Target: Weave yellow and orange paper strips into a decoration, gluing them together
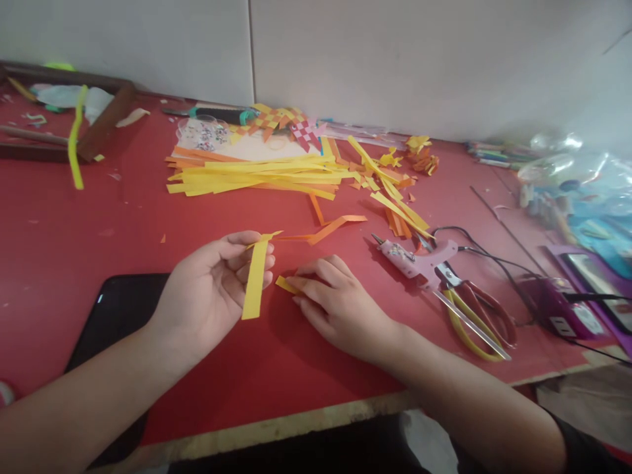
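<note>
My left hand is closed on folded paper strips near the middle of the red table. A yellow paper strip hangs down from its fingertips, and an orange paper strip runs out to the right, bent partway along. My right hand is low over the table just to the right, its thumb and fingers pinching a short yellow paper piece. A small gap separates the two hands. How the strips join inside the left fingers is hidden.
Behind the hands lies a pile of yellow strips. To the right are a pink glue gun with its cord and scissors. A black phone-like slab lies under my left forearm. A wooden tray stands at back left.
</note>
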Demonstrator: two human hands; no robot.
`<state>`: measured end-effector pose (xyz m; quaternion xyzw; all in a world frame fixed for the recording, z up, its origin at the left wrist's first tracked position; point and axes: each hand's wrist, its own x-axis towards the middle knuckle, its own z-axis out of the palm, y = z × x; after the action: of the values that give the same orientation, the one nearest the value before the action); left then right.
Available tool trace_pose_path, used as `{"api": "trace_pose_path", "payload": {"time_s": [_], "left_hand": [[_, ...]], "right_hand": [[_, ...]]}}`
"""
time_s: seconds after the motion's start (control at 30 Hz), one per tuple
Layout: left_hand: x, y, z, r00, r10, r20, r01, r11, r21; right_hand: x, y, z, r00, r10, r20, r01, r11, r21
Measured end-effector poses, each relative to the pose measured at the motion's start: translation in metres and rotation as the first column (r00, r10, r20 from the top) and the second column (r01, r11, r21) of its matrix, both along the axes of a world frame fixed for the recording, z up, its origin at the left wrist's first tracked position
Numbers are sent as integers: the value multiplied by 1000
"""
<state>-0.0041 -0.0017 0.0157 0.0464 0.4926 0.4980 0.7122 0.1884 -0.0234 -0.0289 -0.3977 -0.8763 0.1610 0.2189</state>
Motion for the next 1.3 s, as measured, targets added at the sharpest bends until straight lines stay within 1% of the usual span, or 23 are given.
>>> {"api": "trace_pose_path", "payload": {"time_s": [0.27,0.4,0.6,0.7,0.8,0.93,1.03,1.1,1.3], "left_hand": [[-1,1,1,1000,15,-14,-16,1000,-21],[-4,1,0,1000,22,15,-22,998,-54],[-6,3,3,996,69,57,-66,997,-51],[-6,4,6,992,102,71,-100,994,-35],[-5,5,7,989,127,70,-126,992,-20],[-4,7,4,990,111,86,-111,994,-6],[-5,8,-1,985,110,135,-114,993,19],[-7,8,-3,980,98,175,-106,994,38],[-13,8,-7,974,29,225,-60,990,131]], "right_hand": [[-1,0,2,1000,-8,26,7,1000,6],[-1,0,1,999,-2,39,2,1000,19],[-3,1,-1,999,15,51,-19,996,85],[-4,1,1,994,17,108,-30,992,121],[-6,2,3,985,23,171,-45,991,129],[-10,5,3,971,39,236,-76,986,149],[-15,10,2,954,54,295,-110,978,179],[-20,14,1,939,81,335,-156,966,205],[-34,27,3,901,172,398,-312,895,320]]}}
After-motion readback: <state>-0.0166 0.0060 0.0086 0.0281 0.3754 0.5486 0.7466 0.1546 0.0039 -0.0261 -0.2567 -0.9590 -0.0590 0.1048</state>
